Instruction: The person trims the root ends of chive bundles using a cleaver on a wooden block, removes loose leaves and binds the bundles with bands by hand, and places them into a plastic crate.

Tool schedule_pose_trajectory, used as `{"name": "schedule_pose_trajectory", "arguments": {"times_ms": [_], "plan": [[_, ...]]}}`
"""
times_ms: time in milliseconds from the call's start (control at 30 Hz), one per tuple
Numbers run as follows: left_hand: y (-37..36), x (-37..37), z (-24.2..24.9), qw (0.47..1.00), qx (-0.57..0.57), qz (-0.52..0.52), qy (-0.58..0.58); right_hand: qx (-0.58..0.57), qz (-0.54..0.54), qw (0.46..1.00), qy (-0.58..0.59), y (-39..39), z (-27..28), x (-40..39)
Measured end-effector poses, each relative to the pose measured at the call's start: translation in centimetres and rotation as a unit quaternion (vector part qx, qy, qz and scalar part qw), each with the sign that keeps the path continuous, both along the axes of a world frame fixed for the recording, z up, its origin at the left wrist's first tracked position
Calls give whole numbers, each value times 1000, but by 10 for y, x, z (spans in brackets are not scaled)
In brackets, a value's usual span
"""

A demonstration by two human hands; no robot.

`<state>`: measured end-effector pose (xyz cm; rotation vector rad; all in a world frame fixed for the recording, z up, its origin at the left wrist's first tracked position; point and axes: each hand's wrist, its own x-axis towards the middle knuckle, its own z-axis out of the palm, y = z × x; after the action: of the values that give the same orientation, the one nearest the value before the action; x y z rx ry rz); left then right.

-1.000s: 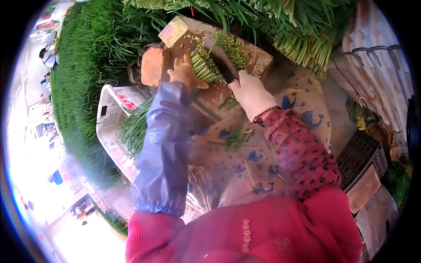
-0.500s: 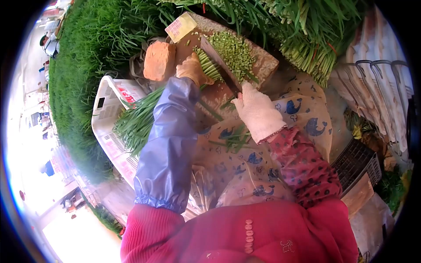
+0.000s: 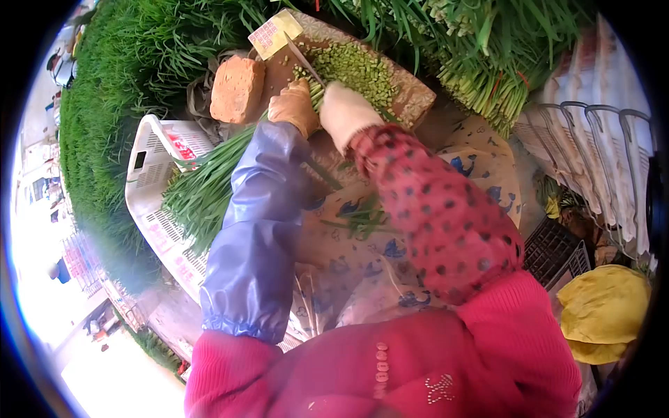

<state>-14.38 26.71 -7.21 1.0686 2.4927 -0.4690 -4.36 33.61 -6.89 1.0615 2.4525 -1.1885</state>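
On the patterned board [image 3: 411, 97], my left hand [image 3: 293, 108], in a tan glove, presses round a bundle of long green stalks [image 3: 212, 174]. The leafy ends trail down over the white crate. My right hand [image 3: 346, 115], in a pale glove, is closed on a knife [image 3: 301, 58], whose blade points up and left, close beside my left fingers. Chopped green pieces [image 3: 355, 73] are heaped beyond the blade. An orange brick [image 3: 237, 90] rests left of my left hand, and a yellow printed card [image 3: 275, 35] lies at the board's upper left corner.
A white crate [image 3: 150, 188] is at the left. Green leafy bundles [image 3: 488, 83] lie behind the board. Metal hooks [image 3: 592, 115] line pale racks at the right, above a black crate [image 3: 554, 251]. A yellow object [image 3: 603, 313] is at the lower right.
My right hand has moved up and left with the knife, nearer my left hand. The view has shifted slightly, and a yellow object has appeared at the lower right.
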Motion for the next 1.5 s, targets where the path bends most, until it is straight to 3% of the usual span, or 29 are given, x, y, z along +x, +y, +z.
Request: {"name": "schedule_pose_trajectory", "arguments": {"times_ms": [100,167,200,267,300,367,433,500,567,633,667,700,767,800,900,933,967,1000,1033,1100,1133,1167,1200,1267,1300,1367,1400,1467,1500], "plan": [[-6,1,2,1000,-6,-23,8,-7,0,1000,16,9,11,-1],[-9,0,7,999,-30,-39,-10,-90,-4,996,3,20,11,14],[-16,4,19,999,-3,-32,-23,-151,-55,987,-12,19,17,32],[-39,1,26,999,-21,-28,-16,-107,-35,993,-24,23,7,70],[-50,-4,29,999,-36,-26,-7,-139,-55,988,-47,25,-4,84],[-77,-16,25,1000,19,-2,-21,-92,-44,988,-119,22,-4,105],[-82,-13,37,994,6,84,-76,-47,-14,991,-128,19,6,124],[-86,-1,44,999,6,38,-11,1,19,991,-133,13,22,138],[-99,11,55,992,122,-44,7,53,-30,998,-10,11,44,153],[-111,30,87,980,187,-69,26,12,-41,999,19,13,44,163],[-117,43,107,957,265,-110,33,-235,-134,959,85,9,44,168],[-122,58,128,928,340,-150,39,-467,-212,847,141,6,46,172],[-128,88,174,879,418,-213,82,-632,-190,747,76,-1,54,169],[-131,110,194,846,466,-243,90,-729,-203,639,140,-14,54,173],[-148,149,208,839,451,-289,94,-849,-179,444,224,-49,83,175],[-152,161,205,861,398,-300,101,-883,-149,369,248,-56,98,177],[-157,176,208,849,372,-333,169,-878,-127,392,242,-55,108,185],[-162,185,207,880,357,-263,173,-872,-105,415,237,-54,117,194],[-167,190,205,904,337,-192,178,-818,-86,532,201,-46,123,202],[-205,161,181,897,429,-102,25,-736,-142,601,276,-62,141,205],[-225,148,167,882,458,-11,-106,-669,-110,669,306,-66,133,203],[-238,138,156,844,476,78,-234,-667,-99,669,313,-73,125,198],[-241,130,150,844,482,76,-224,-674,-100,646,343,-81,119,192],[-222,110,169,786,461,86,-403,-692,-69,618,368,-91,132,181],[-207,107,189,743,460,72,-481,-658,-54,639,393,-100,130,174],[-182,86,200,633,538,64,-553,-657,-35,657,369,-118,176,181],[-181,80,216,607,527,103,-586,-656,-24,662,362,-128,191,184],[-179,67,248,546,505,185,-642,-585,47,728,353,-143,183,172],[-182,61,257,550,518,225,-615,-588,56,724,356,-144,197,169]]}}
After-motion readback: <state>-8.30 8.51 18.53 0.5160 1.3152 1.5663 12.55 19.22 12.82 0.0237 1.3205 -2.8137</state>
